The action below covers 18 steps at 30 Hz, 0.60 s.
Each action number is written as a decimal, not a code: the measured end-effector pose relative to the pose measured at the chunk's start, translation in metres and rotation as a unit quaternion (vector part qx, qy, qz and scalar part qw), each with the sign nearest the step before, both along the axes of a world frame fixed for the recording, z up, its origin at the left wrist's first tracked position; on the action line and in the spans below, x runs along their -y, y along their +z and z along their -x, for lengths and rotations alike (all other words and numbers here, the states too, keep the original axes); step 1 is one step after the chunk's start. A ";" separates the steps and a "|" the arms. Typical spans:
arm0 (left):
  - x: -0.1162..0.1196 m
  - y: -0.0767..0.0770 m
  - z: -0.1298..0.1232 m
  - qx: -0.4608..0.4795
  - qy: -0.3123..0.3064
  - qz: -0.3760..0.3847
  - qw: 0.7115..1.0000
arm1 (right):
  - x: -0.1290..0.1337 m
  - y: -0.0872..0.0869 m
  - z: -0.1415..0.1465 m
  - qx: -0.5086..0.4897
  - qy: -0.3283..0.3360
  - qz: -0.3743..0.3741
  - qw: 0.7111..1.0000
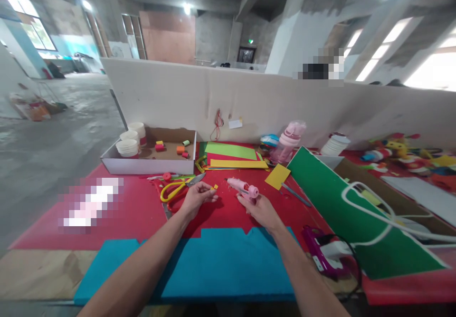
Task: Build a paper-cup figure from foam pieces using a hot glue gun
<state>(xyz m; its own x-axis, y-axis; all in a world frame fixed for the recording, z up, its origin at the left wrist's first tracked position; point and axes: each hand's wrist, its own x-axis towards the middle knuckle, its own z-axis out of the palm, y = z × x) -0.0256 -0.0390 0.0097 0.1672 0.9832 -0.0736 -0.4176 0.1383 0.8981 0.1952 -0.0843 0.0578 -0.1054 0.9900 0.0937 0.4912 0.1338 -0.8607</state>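
Between the fingertips of my left hand (196,200) is a small yellow paper piece (215,187). My right hand (261,208) grips a pink hot glue gun (242,188) by its handle, its nozzle pointing left toward the yellow piece but apart from it. Beside my left hand lie scissors with yellow handles (172,191), blades toward the upper right. Red handles (177,203) of another pair show partly behind the same hand. A yellow card (278,177) lies to the right of the glue gun, touching a grey-blue tool (296,195).
A shallow box (149,166) at back left holds paper cups (127,148) and small coloured rolls. Coloured paper sheets (231,151) lie at the back centre, near a pink bottle (288,141). On the right, a green board (331,217) leans beside a purple power strip (326,255) and white cable.
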 end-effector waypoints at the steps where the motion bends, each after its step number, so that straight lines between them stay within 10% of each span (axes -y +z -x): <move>1: 0.000 0.000 0.000 0.001 0.001 0.001 1.000 | 0.002 -0.001 0.002 -0.017 0.006 0.017 1.000; 18: 0.001 0.004 -0.006 -0.174 0.066 -0.060 0.981 | 0.018 0.000 0.016 0.016 0.024 0.023 0.999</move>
<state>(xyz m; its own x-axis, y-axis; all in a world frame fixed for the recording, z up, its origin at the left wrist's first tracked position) -0.0198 -0.0397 0.0136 0.0237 0.9996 0.0132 -0.0891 -0.0110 0.9960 0.1791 -0.1024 0.0579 -0.1556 0.9868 0.0439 0.5124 0.1187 -0.8505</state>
